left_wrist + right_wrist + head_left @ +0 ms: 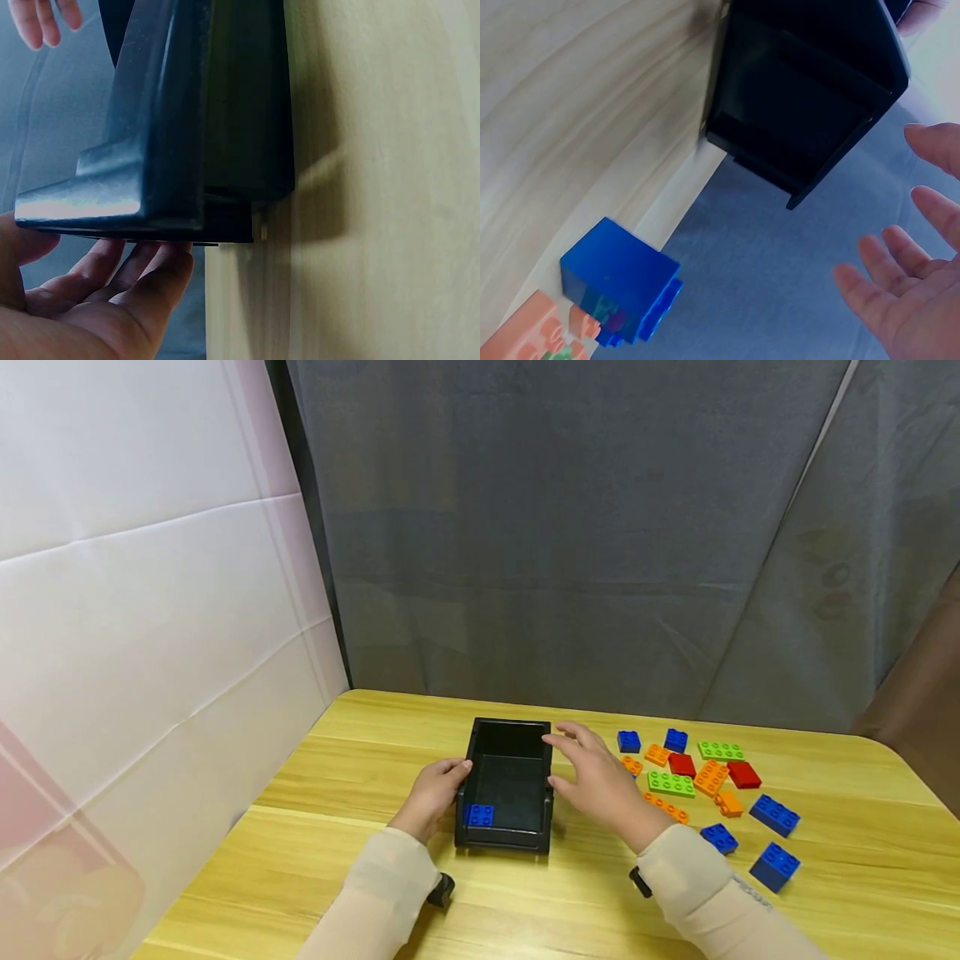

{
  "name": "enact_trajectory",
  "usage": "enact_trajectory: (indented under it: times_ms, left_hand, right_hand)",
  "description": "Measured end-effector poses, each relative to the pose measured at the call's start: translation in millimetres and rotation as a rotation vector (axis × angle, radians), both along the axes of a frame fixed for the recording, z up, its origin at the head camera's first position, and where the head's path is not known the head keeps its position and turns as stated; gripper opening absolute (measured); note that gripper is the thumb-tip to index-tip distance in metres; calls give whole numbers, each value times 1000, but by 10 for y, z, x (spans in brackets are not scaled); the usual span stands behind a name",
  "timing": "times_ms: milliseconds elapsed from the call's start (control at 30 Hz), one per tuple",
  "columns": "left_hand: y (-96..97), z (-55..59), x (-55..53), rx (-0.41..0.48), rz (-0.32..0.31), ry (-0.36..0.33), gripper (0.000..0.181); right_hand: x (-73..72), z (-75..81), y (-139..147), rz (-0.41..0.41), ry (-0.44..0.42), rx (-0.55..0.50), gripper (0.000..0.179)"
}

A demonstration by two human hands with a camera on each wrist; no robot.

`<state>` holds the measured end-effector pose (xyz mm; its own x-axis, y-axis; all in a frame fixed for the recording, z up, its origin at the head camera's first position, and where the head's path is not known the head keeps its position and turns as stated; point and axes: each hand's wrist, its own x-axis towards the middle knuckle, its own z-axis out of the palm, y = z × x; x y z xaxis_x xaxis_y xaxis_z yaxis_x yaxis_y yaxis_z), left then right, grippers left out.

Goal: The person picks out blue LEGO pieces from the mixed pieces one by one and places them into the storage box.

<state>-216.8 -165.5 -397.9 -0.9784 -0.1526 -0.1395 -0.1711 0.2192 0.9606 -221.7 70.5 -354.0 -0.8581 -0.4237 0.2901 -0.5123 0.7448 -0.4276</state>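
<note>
Black plastic: from here I judge the bin (pixel 502 839) light, stiff, slightly slippery, best held by both side walls. It sits on the table (pixel 300 827) left of the loose bricks (pixel 710 778), left hand (pixel 430 795) pinching its left wall, right hand (pixel 602 778) spread just off the right.

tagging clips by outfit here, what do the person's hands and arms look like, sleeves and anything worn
The left hand and right hand are ungloved. The left sleeve and right sleeve are long and pale cream. A chunky black fitting shows at the left sleeve's edge, a smaller black fitting at the right's. The right sleeve also bears a grey marking, too small to read.
</note>
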Motion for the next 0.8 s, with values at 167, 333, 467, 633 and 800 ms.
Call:
enact_trajectory:
  times_ms: [167, 333, 467, 633, 800]
  left_hand:
    - [2, -4, 1, -3, 5, -7, 40]
    - [1, -2, 7, -9, -2, -11, 41]
    - [-3, -1, 5, -15, 1, -15, 42]
    - [1, 5, 11, -15, 0, -14, 42]
    - [2, 1, 14, -13, -1, -12, 41]
  right_hand:
    - [-14, -21, 65, -7, -1, -8, 59]
    - [-23, -36, 124, -36, -1, 1, 59]
    - [-33, -51, 175, -66, 0, 7, 58]
    - [-47, -72, 224, -100, -24, 10, 58]
    - [-55, -93, 255, -121, -50, 24, 59]
